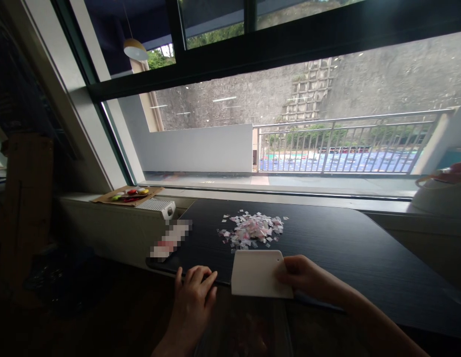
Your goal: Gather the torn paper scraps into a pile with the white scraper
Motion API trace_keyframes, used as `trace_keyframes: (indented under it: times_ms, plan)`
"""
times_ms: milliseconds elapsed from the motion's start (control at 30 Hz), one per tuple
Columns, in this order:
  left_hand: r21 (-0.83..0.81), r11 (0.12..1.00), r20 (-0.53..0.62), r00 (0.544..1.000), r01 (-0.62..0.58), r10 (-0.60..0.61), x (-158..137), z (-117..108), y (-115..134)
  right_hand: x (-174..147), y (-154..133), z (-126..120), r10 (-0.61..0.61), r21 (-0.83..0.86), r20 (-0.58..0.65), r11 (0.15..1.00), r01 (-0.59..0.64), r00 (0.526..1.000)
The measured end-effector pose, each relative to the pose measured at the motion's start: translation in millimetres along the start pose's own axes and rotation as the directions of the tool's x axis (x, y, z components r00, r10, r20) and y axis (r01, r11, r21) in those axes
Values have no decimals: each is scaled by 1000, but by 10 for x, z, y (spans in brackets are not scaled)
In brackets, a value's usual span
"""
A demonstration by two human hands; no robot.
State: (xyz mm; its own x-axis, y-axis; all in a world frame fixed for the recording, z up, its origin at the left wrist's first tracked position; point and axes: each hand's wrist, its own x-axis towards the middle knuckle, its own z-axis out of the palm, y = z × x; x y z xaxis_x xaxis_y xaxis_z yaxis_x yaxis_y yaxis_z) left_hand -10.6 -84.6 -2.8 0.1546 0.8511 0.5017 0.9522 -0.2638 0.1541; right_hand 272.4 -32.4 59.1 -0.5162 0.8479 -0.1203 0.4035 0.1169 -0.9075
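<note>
One view, head cam. Right hand [302, 277] fingers pinch a white scraper [259, 273] by its right edge, upright on the worktop [364, 248], flat edge down. Scraps [252, 230], pink-white paper bits, heaped just beyond it. Left hand [193, 292] lies flat at the worktop edge, fingers loosely spread, holding nothing, likely bracing.

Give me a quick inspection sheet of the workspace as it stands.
Surface: dark table, edge toward the person.
Job's things: white scraper card; heap of small paper scraps beyond it.
Clutter: blurred packet; white device; cardboard tray holding coloured bits.
Hands: right hand pinches the card's right edge; left hand rests, fingers curled, on the table edge.
Cables: nothing seen.
Surroundings: window, balcony railing, hanging lamp.
</note>
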Motion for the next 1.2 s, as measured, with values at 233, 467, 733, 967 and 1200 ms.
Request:
trace_keyframes:
  times_ms: [233, 467, 733, 967, 1200]
  plan:
    - [-19, 1000, -69, 998, 0, -2, 92, -25, -26, -427, -100, -57, -277, -486, -137, 855, 180, 951]
    - [-82, 996, -214, 976, 34, -51, 654, 112, -114, 12, 16, -428, -380, -563, -435, 822, 82, 816]
    - [-257, 965, -279, 953, 48, -122, 831, 472, -133, -126, 176, -512, -349, -557, -446, 829, 49, 824]
    - [-276, 960, -317, 939, 46, -136, 833, 473, -179, -251, 445, -504, -154, -218, -583, 976, 29, 797]
    - [-243, 969, -304, 946, 36, -111, 829, 418, -171, -232, 522, -378, -75, -106, -558, 994, 18, 827]
